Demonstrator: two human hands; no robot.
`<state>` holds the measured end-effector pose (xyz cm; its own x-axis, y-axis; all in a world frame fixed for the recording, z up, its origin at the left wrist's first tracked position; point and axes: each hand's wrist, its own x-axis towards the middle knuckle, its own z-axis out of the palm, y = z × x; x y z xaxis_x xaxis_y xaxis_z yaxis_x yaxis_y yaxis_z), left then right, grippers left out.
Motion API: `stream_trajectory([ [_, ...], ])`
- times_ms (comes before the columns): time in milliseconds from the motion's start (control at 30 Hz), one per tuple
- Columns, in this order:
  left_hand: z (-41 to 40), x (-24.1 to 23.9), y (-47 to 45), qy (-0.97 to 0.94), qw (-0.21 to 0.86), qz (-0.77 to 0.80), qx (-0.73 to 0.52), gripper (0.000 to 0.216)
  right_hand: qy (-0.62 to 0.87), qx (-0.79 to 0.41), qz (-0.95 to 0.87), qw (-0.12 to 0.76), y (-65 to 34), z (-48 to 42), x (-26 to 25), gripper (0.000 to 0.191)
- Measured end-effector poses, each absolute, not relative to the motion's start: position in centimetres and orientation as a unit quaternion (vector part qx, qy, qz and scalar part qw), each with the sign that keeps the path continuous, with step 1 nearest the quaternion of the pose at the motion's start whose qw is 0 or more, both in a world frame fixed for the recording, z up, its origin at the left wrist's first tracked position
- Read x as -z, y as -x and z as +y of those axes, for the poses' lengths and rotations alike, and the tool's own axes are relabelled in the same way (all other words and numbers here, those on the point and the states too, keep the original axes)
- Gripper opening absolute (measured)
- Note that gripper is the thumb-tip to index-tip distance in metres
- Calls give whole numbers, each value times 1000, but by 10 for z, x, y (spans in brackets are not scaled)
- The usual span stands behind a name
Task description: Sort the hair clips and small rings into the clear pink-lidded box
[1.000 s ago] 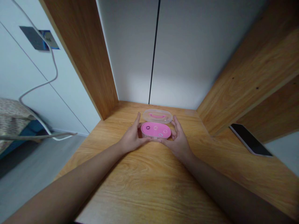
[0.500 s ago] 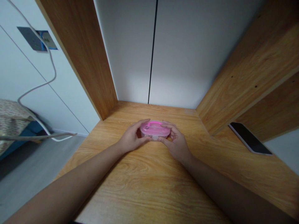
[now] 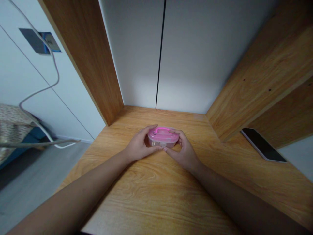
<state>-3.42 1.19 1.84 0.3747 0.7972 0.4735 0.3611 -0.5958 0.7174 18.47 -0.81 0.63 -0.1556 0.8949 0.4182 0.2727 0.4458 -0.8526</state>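
An oval plastic box (image 3: 163,136) with a pink lid, a brighter pink handle and a clear lower body rests on the wooden desk (image 3: 151,189). My left hand (image 3: 140,143) is wrapped round its left end, fingers behind and on the lid's edge, thumb along the lower front. From the right, my right hand (image 3: 184,150) grips the other end, with fingertips on the lid and the thumb low at the front. Both thumb tips nearly meet below the front middle of the box. Something pale shows dimly through the clear side; I cannot make out what.
A dark-screened phone or tablet (image 3: 262,145) lies on the desk at the right, beside a wooden panel (image 3: 256,81). White panels (image 3: 137,58) stand behind the desk. At the left a white cable (image 3: 57,70) hangs past a wall socket (image 3: 40,40).
Both thumbs have slid down and inward from the front rim to the lower front of the box, and more of its clear side shows. The box stays in about the same place.
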Motion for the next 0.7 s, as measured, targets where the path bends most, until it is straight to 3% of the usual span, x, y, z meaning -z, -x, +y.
stream_trajectory([
  [700,6,-15,26,-815,127,419,-379,64,470,-151,-759,424,-179,-9,3,51],
])
